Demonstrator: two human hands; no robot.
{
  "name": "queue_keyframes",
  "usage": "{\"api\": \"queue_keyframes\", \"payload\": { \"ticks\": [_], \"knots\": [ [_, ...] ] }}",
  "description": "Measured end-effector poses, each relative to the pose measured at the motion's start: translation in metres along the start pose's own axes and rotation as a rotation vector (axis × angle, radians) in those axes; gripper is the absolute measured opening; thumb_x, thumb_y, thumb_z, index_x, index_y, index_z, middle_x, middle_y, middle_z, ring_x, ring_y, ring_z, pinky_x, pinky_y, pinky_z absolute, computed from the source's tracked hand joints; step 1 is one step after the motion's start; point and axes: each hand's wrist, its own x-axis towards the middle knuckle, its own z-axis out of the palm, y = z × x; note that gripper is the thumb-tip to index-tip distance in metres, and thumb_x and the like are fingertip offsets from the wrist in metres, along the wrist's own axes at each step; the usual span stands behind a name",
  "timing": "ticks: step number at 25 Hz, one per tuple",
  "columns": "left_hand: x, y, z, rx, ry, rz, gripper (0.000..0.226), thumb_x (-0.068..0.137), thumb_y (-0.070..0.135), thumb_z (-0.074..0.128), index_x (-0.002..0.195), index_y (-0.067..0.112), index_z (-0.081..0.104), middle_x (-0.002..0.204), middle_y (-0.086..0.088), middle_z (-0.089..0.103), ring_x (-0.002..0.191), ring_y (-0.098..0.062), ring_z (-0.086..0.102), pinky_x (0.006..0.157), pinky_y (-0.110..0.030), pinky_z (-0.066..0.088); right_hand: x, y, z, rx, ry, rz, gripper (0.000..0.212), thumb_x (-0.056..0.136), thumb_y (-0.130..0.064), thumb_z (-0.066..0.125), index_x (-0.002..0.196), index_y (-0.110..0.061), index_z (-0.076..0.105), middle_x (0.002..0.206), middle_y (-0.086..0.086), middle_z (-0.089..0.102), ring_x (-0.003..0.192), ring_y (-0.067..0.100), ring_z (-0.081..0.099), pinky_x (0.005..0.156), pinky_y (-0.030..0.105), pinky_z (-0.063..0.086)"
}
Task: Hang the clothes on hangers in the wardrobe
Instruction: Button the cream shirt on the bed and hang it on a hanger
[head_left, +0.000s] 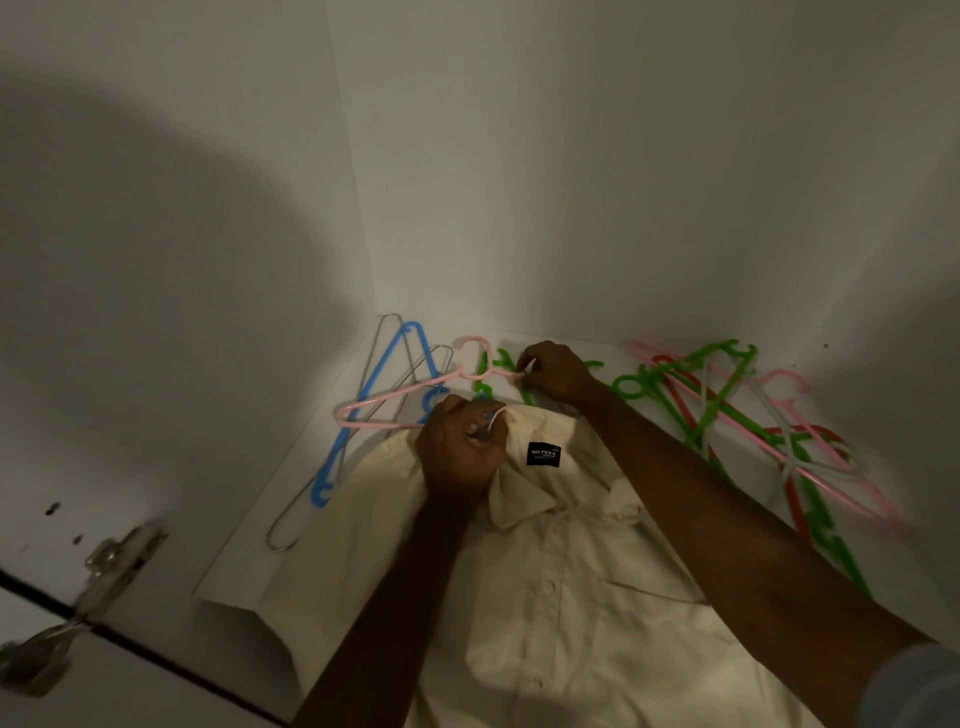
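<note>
Cream shirt (545, 597) spread on the white wardrobe shelf (270, 525), collar toward the back corner. Left hand (460, 449) clenched around the collar fabric and a thin loop; right hand (553, 371) pinching the pink hanger (395, 397) (other hangers (727, 400) scattered just beside, blurred).

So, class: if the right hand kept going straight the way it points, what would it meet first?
The right hand points left; it would likely meet the pink hanger hook first, then the blue hanger. Depth is unclear.
</note>
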Motion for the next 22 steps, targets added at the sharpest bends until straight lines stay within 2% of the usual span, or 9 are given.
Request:
{"api": "queue_keyframes", "payload": {
  "ticks": [3,5,6,8,10,13,15,18,22],
  "knots": [
    [0.002,0.003,-0.001,-0.055,0.0,-0.039,0.012,0.082,0.03,0.08,0.093,0.025,0.082,0.066,0.007,0.057,0.063,-0.01,0.054,0.064,-0.028,0.046,-0.009,-0.007,-0.022,0.279,0.099,-0.1,0.015,0.089,-0.006,0.074,0.102,-0.01,0.08,0.071,-0.009,0.067,0.065,0.008,0.061,0.06,0.025,0.045],
    [0.001,0.004,-0.002,-0.074,-0.03,-0.052,0.014,0.085,0.034,0.077,0.095,0.025,0.082,0.064,0.009,0.053,0.061,-0.007,0.051,0.061,-0.029,0.046,-0.024,-0.017,-0.053,0.444,0.289,-0.15,0.015,0.09,-0.004,0.073,0.102,-0.011,0.08,0.073,-0.012,0.071,0.063,-0.001,0.06,0.065,0.021,0.047],
    [0.001,0.005,-0.003,-0.073,-0.04,-0.065,0.018,0.086,0.037,0.074,0.096,0.025,0.082,0.066,0.008,0.057,0.062,-0.008,0.054,0.061,-0.029,0.047,-0.034,-0.022,-0.071,0.54,0.37,-0.155,0.015,0.091,-0.005,0.071,0.102,-0.011,0.08,0.075,-0.008,0.07,0.061,-0.001,0.058,0.063,0.02,0.046],
    [0.002,0.006,-0.005,-0.064,-0.046,-0.105,0.024,0.086,0.041,0.069,0.098,0.026,0.082,0.073,0.006,0.066,0.066,-0.013,0.061,0.063,-0.03,0.05,-0.057,-0.03,-0.104,0.816,0.468,-0.15,0.017,0.094,-0.005,0.067,0.106,-0.009,0.079,0.071,-0.002,0.059,0.048,0.004,0.042,0.049,0.02,0.034],
    [0.001,0.008,-0.005,-0.041,-0.054,-0.132,0.022,0.085,0.039,0.07,0.098,0.026,0.082,0.077,0.003,0.07,0.07,-0.017,0.065,0.064,-0.033,0.053,-0.085,-0.032,-0.133,1.115,0.522,-0.191,0.019,0.095,-0.002,0.064,0.108,-0.008,0.077,0.071,0.002,0.051,0.047,0.009,0.032,0.047,0.025,0.027],
    [0.003,0.011,-0.006,-0.023,-0.042,-0.136,0.021,0.085,0.037,0.073,0.098,0.022,0.081,0.086,0.0,0.073,0.077,-0.02,0.067,0.068,-0.032,0.054,-0.118,-0.034,-0.137,1.539,0.435,-0.284,0.024,0.092,0.003,0.059,0.108,-0.009,0.074,0.076,0.003,0.051,0.046,0.008,0.035,0.048,0.023,0.029],
    [0.003,0.013,-0.008,-0.023,-0.042,-0.122,0.019,0.086,0.033,0.075,0.099,0.019,0.081,0.093,-0.001,0.074,0.083,-0.019,0.069,0.073,-0.029,0.053,-0.137,-0.04,-0.112,1.68,0.359,-0.259,0.025,0.086,0.001,0.062,0.105,-0.009,0.074,0.076,0.0,0.054,0.047,0.008,0.041,0.05,0.02,0.033],
    [0.003,0.02,-0.014,-0.012,-0.035,-0.131,0.015,0.087,0.026,0.078,0.1,0.018,0.081,0.094,-0.001,0.076,0.086,-0.02,0.07,0.073,-0.022,0.045,-0.156,-0.04,-0.066,1.725,0.273,-0.146,0.026,0.084,0.001,0.06,0.106,-0.005,0.072,0.074,0.001,0.053,0.05,0.01,0.044,0.053,0.02,0.038],
    [0.021,0.033,-0.029,0.029,-0.119,-0.194,0.013,0.095,0.026,0.07,0.101,0.018,0.077,0.094,-0.002,0.076,0.086,-0.022,0.07,0.071,-0.03,0.051,-0.172,-0.023,-0.038,1.642,0.191,-0.065,0.022,0.087,0.002,0.058,0.099,-0.003,0.076,0.07,0.008,0.054,0.053,0.013,0.051,0.052,0.021,0.045]
  ]
}}
